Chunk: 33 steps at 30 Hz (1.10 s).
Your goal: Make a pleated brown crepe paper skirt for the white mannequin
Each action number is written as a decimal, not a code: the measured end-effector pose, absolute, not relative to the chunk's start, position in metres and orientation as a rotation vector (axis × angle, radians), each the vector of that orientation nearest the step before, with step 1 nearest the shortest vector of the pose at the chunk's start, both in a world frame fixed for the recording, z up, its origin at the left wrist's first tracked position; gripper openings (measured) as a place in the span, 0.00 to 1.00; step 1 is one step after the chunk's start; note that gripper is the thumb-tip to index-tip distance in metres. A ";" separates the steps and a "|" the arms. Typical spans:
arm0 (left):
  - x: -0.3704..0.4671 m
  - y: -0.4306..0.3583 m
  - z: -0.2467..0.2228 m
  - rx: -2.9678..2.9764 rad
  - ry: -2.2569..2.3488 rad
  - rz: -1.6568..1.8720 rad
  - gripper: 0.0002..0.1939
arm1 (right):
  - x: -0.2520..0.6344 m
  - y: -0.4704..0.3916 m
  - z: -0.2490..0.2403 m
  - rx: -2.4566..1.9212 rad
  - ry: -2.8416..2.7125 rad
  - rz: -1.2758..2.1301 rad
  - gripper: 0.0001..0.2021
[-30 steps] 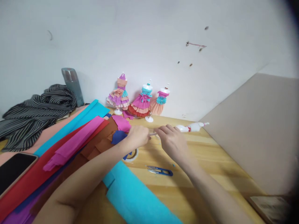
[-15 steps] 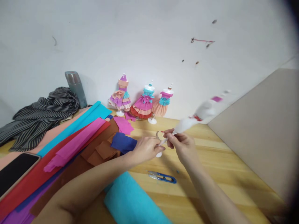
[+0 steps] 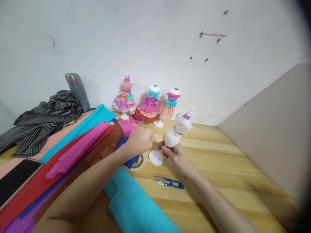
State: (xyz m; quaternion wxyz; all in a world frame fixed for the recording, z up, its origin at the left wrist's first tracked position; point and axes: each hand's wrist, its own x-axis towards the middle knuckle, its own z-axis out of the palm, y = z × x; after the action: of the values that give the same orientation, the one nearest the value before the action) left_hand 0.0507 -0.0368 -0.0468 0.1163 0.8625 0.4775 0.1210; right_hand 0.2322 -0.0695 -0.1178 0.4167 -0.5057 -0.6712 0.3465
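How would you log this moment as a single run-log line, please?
Right hand: holding white dress form from below; left hand: curled, contents unclear; blue-handled snips: on table; three dressed forms: near wall

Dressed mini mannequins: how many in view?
3, side by side near the wall: purple-necked one at left, turquoise-topped one in the middle, magenta-topped one at right.

A pale, bluish-white wall (image 3: 136, 38) is filling the view from nine to two o'clock. A crescent scuff (image 3: 52, 41) is marking it at ten; a thin red line (image 3: 213, 34) and dark spots (image 3: 225, 12) are showing towards one. A greyish-beige side surface (image 3: 272, 136) is slanting down at three. Soft light is falling on the striped wooden table (image 3: 218, 174), with shadow darkening four o'clock.
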 end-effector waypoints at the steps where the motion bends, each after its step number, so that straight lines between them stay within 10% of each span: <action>1: 0.050 -0.037 -0.044 2.536 1.418 0.381 0.14 | 0.231 -0.070 -0.120 -1.265 -1.689 0.870 0.11; 16: 0.053 -0.039 -0.045 2.544 1.340 0.461 0.29 | 0.226 -0.070 -0.129 -1.258 -1.708 0.855 0.11; 22: 0.048 -0.041 -0.043 2.569 1.300 0.389 0.13 | 0.226 -0.072 -0.120 -1.246 -1.711 0.886 0.10; 33: 0.055 -0.048 -0.046 2.604 1.380 0.344 0.16 | 0.229 -0.067 -0.125 -1.266 -1.629 0.910 0.11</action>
State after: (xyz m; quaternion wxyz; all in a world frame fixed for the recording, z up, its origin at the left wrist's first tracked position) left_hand 0.0554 -0.0481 -0.0459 0.0871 0.8744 0.4632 0.1156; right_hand 0.2291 -0.0669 -0.1247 0.4292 -0.5071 -0.6525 0.3647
